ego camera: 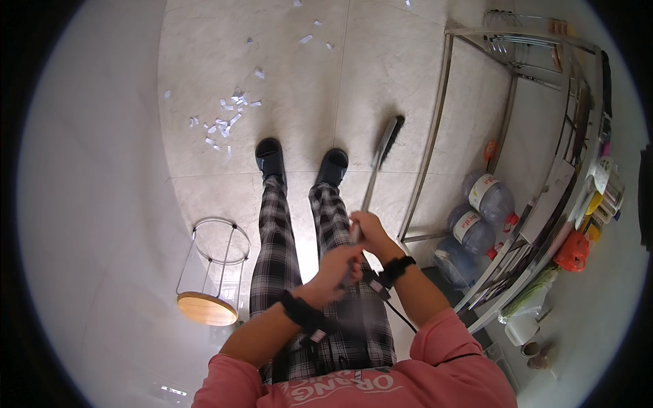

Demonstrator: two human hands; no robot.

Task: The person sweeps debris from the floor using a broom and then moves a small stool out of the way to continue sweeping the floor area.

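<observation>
A broom (372,186) with a grey handle and dark bristles reaches forward over the tiled floor, its head to the right of my feet. My left hand (334,273) grips the upper part of the handle, slightly blurred. Farther down the handle, my right hand (371,232) is closed around it. Scraps of white paper (224,126) lie in a loose cluster on the floor, ahead and to the left of my feet, apart from the broom head. Several more scraps (306,39) are scattered farther off.
A stool (206,308) with a round wooden seat and metal legs is at the left, by the white wall. Along the right runs a metal-framed rack (444,97), with large plastic water bottles (490,196) beneath it. A red plastic bag (571,251) sits on its top.
</observation>
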